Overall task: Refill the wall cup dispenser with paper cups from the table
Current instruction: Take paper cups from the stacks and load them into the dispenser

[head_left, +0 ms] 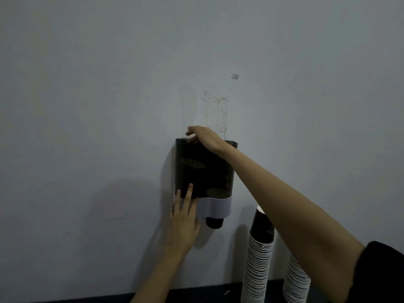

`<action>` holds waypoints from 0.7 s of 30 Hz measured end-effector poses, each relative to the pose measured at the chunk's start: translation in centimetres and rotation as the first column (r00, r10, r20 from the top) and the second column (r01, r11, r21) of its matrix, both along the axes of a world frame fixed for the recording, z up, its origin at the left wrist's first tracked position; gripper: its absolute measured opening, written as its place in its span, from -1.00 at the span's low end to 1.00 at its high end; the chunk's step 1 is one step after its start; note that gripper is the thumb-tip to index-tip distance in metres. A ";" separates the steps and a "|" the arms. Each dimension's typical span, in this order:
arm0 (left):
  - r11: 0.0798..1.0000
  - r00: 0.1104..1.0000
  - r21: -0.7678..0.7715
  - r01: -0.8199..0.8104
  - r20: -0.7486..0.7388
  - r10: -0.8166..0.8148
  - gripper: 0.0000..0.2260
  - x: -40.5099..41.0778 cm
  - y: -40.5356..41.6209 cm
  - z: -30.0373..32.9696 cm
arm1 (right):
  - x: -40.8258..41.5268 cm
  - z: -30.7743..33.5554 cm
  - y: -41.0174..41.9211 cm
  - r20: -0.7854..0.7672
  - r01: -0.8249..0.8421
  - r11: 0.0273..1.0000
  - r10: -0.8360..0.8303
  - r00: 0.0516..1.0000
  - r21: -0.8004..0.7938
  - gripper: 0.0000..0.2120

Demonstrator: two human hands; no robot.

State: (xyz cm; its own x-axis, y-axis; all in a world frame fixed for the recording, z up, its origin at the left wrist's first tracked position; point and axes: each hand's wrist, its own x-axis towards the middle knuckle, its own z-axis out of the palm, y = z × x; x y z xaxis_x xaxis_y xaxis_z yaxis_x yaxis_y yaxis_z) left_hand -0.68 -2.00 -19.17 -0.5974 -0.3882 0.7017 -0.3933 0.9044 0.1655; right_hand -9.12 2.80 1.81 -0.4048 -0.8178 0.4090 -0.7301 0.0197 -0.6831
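A dark wall cup dispenser point(203, 169) with a pale band along its bottom hangs on the wall at centre. One dark paper cup point(214, 223) pokes out below it. My left hand point(185, 217) lies flat against the dispenser's lower left, fingers straight. At the dispenser's open top sits my right hand point(204, 137), its fingers bent down over the left opening; what they hold, if anything, is hidden. Two tall stacks of dark paper cups point(260, 254) stand on the table at lower right, partly behind my right forearm.
The dark table point(196, 294) edge runs along the bottom against a plain pale wall. Clear tape remnants point(216, 110) stick to the wall just above the dispenser. The second cup stack point(296, 281) stands right of the first.
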 end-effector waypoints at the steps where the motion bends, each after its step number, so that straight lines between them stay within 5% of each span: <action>1: 1.000 1.000 0.011 -0.020 0.005 0.020 -0.38 -0.3 0.3 -0.2 | -0.2 -0.1 0.4 0.062 -0.005 0.994 0.012 0.998 -0.110 -0.63; 4: 0.997 0.998 0.072 0.004 -0.065 0.001 -0.38 -1.2 1.0 -1.0 | -0.9 -0.4 1.4 0.067 0.006 0.981 0.007 0.998 -0.196 -0.66; 7: 0.998 0.991 0.055 -0.005 -0.130 0.012 -0.34 -2.1 1.2 -1.8 | -0.9 -0.2 0.8 -0.145 0.031 0.997 -0.020 0.989 0.073 -0.56; 11: 0.998 0.981 0.070 0.002 -0.195 0.012 -0.30 -2.7 1.4 -2.2 | 0.1 1.0 -1.9 -0.405 0.268 0.908 -0.123 0.906 0.322 -0.28; 16: 0.998 0.974 0.039 0.043 -0.223 -0.034 -0.38 -2.5 0.8 -2.6 | 0.3 1.5 -5.3 -0.204 0.071 0.839 0.049 0.978 0.540 -0.18; 21: 0.999 0.973 -0.028 0.016 -0.228 -0.022 -0.36 -2.2 0.2 -2.9 | 0.5 1.8 -5.1 -0.252 0.086 0.819 0.074 0.965 0.568 -0.18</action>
